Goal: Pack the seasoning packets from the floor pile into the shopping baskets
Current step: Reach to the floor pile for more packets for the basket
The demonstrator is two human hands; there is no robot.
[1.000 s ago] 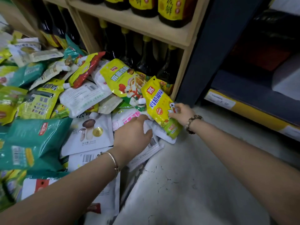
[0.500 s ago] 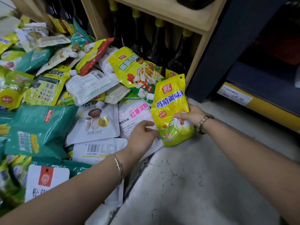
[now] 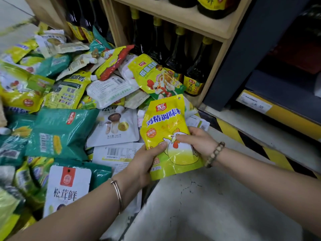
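Note:
A yellow seasoning packet with a cartoon chicken (image 3: 166, 129) is held upright above the floor by both hands. My left hand (image 3: 144, 162) grips its lower left edge with the thumb on the front. My right hand (image 3: 198, 141) pinches its right side. The pile of seasoning packets (image 3: 66, 108), green, yellow and white, covers the floor to the left. No shopping basket is in view.
A wooden shelf (image 3: 196, 26) with dark sauce bottles (image 3: 196, 73) stands behind the pile. A dark shelving unit with a yellow price rail (image 3: 281, 115) is at the right. Bare concrete floor (image 3: 208, 206) lies below my hands.
My right hand lifted the yellow chicken packet off the pile's edge and brought it toward me. My left hand left the white packets and took hold of the yellow packet's lower left edge.

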